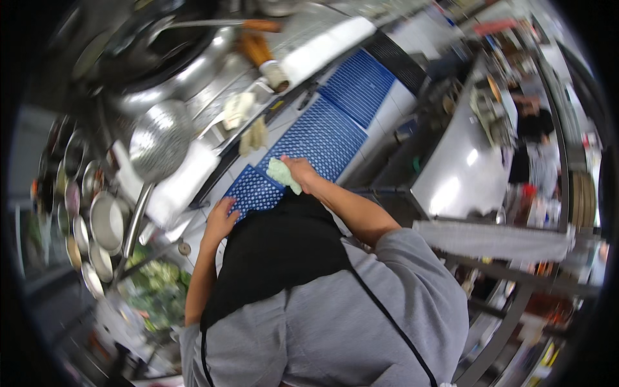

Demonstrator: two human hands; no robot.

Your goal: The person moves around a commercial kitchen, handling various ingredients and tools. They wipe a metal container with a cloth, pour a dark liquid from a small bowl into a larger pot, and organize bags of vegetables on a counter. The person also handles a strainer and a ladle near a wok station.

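My right hand [301, 173] grips a crumpled pale green cloth [282, 174] in front of the black apron [275, 246]. My left hand [221, 220] hangs by the apron's left side with its fingers a little apart and nothing in it. Beyond both hands, blue anti-slip mats [324, 128] cover part of the tiled floor. A large perforated metal strainer [162, 140] lies at the left across the stove edge, its long handle pointing towards me. Near it, a folded white towel [184, 188] lies along the edge.
A wok [159, 63] sits on the stove, a wooden-handled ladle [261, 25] over it. Several seasoning bowls [107, 222] stand left, above green vegetables [157, 275]. Light-coloured gloves [254, 136] hang off the stove edge. A steel counter [449, 159] runs right; a person [534, 126] stands beyond.
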